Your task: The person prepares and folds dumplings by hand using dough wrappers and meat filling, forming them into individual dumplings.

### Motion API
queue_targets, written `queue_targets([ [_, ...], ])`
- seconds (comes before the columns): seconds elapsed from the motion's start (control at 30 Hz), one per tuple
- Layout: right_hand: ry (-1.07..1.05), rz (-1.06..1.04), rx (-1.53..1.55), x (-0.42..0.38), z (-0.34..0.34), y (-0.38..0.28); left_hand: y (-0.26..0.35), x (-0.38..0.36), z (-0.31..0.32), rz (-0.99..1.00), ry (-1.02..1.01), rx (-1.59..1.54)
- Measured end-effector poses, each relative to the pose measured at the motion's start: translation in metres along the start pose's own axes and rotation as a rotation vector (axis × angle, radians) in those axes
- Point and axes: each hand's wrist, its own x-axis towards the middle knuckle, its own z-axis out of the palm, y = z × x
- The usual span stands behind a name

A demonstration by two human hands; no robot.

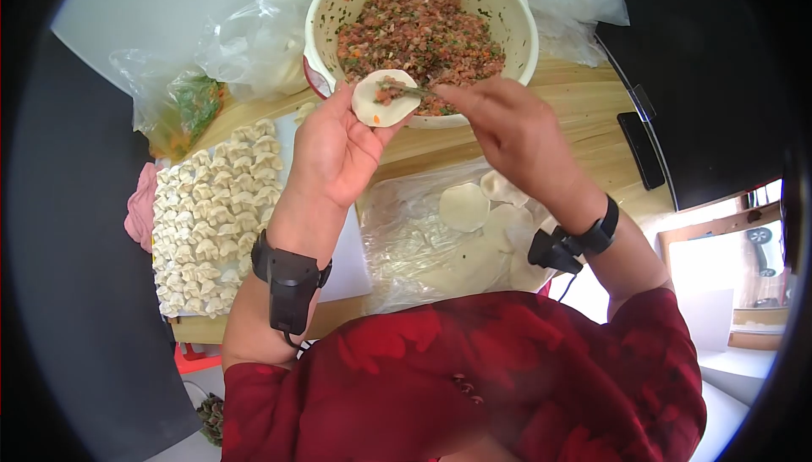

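Observation:
My left hand (342,145) holds a round dough wrapper (372,107) between thumb and fingers, at the near left rim of a large white bowl (522,47). A small lump of meat filling (387,92) lies on the wrapper. My right hand (507,119) is closed around the handle of a thin utensil (414,90), whose tip touches the filling. Minced filling with green and orange bits (423,30) sits in the bowl. More round wrappers (464,207) lie on clear plastic below my right hand.
Rows of folded dumplings (220,208) cover a board at the left. Plastic bags (254,43) stand behind them, one with chopped greens (196,102). A pink cloth (142,204) hangs at the left edge. A black phone-like object (641,151) lies at the right.

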Motion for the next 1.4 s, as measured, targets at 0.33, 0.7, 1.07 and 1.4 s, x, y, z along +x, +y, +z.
queue_targets([
  [0.33,0.039,0.254,0.304,-0.010,-0.019,-0.005,-0.004,-0.003,-0.013,-0.010,0.033,-0.022],
  [0.7,-0.386,0.237,-0.066,0.049,0.026,0.057,-0.015,-0.025,-0.040,-0.117,0.115,0.017],
  [1.07,-0.379,0.320,0.118,0.039,0.025,0.038,-0.019,-0.025,-0.051,-0.132,0.079,-0.001],
  [1.4,-0.237,0.285,0.178,0.024,0.003,0.024,-0.027,-0.032,-0.052,-0.152,0.132,0.004],
])
